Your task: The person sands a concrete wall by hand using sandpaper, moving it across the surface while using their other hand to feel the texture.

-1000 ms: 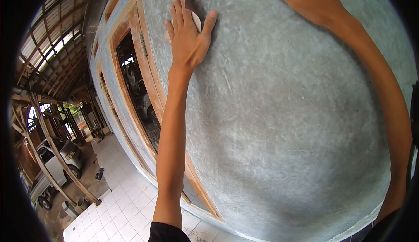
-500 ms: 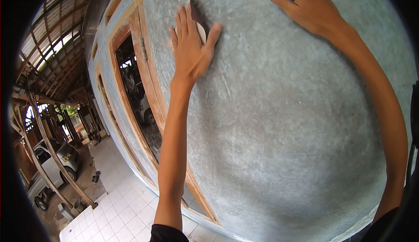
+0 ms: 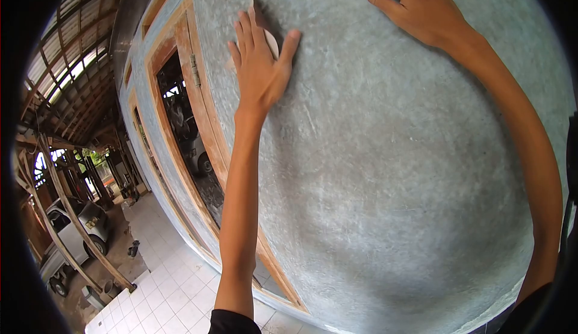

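My left hand (image 3: pixel 260 69) lies with spread fingers over a thin, pale folded sheet (image 3: pixel 272 44), flat against the grey plastered wall (image 3: pixel 385 153). Parts of the sheet stick out above the fingers and beside the thumb; the rest is hidden under the palm. Higher up at the right, my right hand (image 3: pixel 415 6) rests on the same wall, its thumb apart from the fingers. The fingertips of that hand run partly beyond the top edge of the view, and nothing shows in it.
Left of my left arm is a wooden window frame (image 3: pixel 201 99) with a metal hinge. White floor tiles (image 3: pixel 174 292) lie below. A white vehicle (image 3: pixel 72 231), slanted wooden poles (image 3: pixel 81 225) and a metal roof (image 3: pixel 75 51) are at the far left.
My left hand and the sheet under it have shifted slightly left in the view. My right hand appears slightly further left too, along with a small shift of the whole view.
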Action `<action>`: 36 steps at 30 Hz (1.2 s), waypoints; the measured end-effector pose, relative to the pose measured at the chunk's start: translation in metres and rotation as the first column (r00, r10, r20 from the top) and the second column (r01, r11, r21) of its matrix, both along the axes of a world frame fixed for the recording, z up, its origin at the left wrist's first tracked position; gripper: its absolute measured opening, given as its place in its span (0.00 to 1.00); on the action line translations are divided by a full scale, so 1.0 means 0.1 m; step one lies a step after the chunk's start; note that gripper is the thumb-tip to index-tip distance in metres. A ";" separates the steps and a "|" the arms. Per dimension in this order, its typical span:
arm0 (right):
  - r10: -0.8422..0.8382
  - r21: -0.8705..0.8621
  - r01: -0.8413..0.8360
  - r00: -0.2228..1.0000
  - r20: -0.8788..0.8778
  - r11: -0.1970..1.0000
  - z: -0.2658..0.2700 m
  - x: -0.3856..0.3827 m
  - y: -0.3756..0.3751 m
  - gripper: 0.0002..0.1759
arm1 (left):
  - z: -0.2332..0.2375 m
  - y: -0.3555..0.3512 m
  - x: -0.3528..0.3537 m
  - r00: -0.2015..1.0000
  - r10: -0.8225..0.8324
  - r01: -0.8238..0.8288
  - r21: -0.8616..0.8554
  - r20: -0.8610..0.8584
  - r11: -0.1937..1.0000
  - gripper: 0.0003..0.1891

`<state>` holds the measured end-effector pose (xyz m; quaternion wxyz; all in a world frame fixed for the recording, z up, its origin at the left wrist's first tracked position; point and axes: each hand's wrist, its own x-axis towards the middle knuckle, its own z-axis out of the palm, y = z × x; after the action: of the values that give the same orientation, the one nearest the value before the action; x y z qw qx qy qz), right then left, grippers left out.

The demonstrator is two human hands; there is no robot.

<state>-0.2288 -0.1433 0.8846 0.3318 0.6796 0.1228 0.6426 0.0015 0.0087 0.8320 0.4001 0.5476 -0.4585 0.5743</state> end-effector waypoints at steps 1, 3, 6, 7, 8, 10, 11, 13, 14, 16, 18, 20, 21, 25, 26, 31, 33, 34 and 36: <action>0.016 -0.011 -0.016 1.000 0.001 1.000 0.01 0.00 0.00 0.17 | -0.22 -0.02 -0.09 1.000 -0.006 0.006 0.003 0.003 1.000 0.48; 0.016 0.002 -0.016 1.000 -0.012 1.000 0.02 -0.02 0.03 0.17 | -0.55 -0.08 -0.22 0.999 0.045 -0.046 0.059 0.024 0.997 0.47; 0.013 0.002 -0.013 0.999 -0.033 1.000 0.05 -0.02 0.04 0.17 | -0.50 -0.17 -0.24 0.996 0.081 -0.082 0.013 0.030 0.997 0.46; 0.010 0.005 -0.009 0.999 -0.036 1.000 0.05 -0.01 0.04 0.17 | -0.41 -0.19 -0.23 0.997 0.078 -0.078 0.007 0.026 0.997 0.46; 0.005 0.000 -0.005 0.999 -0.039 1.000 0.05 -0.01 0.04 0.17 | -0.25 -0.20 -0.21 0.998 0.052 -0.051 -0.034 0.028 0.998 0.46; 0.000 0.020 0.000 1.000 -0.013 1.000 0.04 0.00 0.03 0.16 | 0.04 -0.23 -0.14 0.999 0.016 -0.013 -0.102 0.035 0.995 0.45; -0.005 0.019 0.005 1.000 -0.019 1.000 0.03 0.01 0.03 0.16 | 0.05 -0.21 -0.11 1.000 0.011 -0.008 -0.103 0.030 0.995 0.45; 0.024 0.004 -0.024 1.000 -0.012 1.000 0.03 0.00 0.03 0.17 | 0.07 -0.24 -0.12 1.000 0.008 -0.005 -0.121 0.030 0.993 0.45; 0.013 0.007 -0.013 1.000 -0.010 1.000 0.03 0.00 0.02 0.17 | -0.03 -0.25 -0.15 0.999 0.034 -0.032 -0.115 0.016 0.993 0.45; 0.034 0.003 -0.034 0.999 -0.030 0.999 0.03 0.00 0.01 0.17 | -0.38 -0.26 -0.34 0.999 0.024 -0.022 -0.063 0.022 0.998 0.46; 0.015 0.010 -0.015 0.999 -0.044 1.000 0.02 0.00 0.01 0.18 | -0.67 -0.24 -0.48 0.999 0.016 -0.015 -0.016 0.030 1.000 0.46; -0.009 -0.009 0.009 1.000 -0.030 1.000 0.06 -0.01 -0.02 0.19 | -0.70 -0.28 -0.53 0.997 0.077 -0.077 0.022 0.026 0.997 0.45; -0.082 0.000 0.082 0.996 0.017 0.997 0.04 0.03 -0.05 0.19 | -0.58 -0.29 -0.52 0.997 0.072 -0.072 0.005 0.036 0.997 0.45; -0.139 -0.020 0.142 0.986 0.086 0.990 0.02 0.07 -0.05 0.18 | 0.22 -0.29 -0.25 0.998 0.027 -0.022 -0.116 0.048 0.993 0.45; -0.138 -0.020 0.140 0.987 0.083 0.990 0.02 0.08 -0.03 0.18 | 0.46 -0.27 -0.19 1.000 0.006 -0.003 -0.145 0.021 0.989 0.45; -0.164 0.002 0.165 0.984 0.063 0.986 -0.01 0.01 -0.08 0.20 | 0.07 -0.33 -0.41 0.999 0.024 -0.019 -0.130 0.041 0.991 0.45; -0.204 0.010 0.204 0.974 0.102 0.979 0.04 -0.04 -0.15 0.21 | -0.42 -0.36 -0.68 0.986 0.057 -0.059 0.008 0.154 0.998 0.44; -0.244 0.014 0.244 0.961 0.131 0.970 0.07 -0.07 -0.18 0.21 | -0.52 -0.32 -0.70 0.986 0.057 -0.058 0.003 0.158 0.998 0.44; -0.205 0.026 0.204 0.973 0.103 0.979 0.16 -0.25 -0.17 0.22 | -0.61 -0.30 -0.71 0.981 0.064 -0.087 0.121 0.184 0.989 0.43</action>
<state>-0.2534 -0.1603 0.9007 0.3971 0.6564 0.0299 0.6407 -0.0696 -0.0214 0.7713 0.2991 0.5353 -0.5076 0.6053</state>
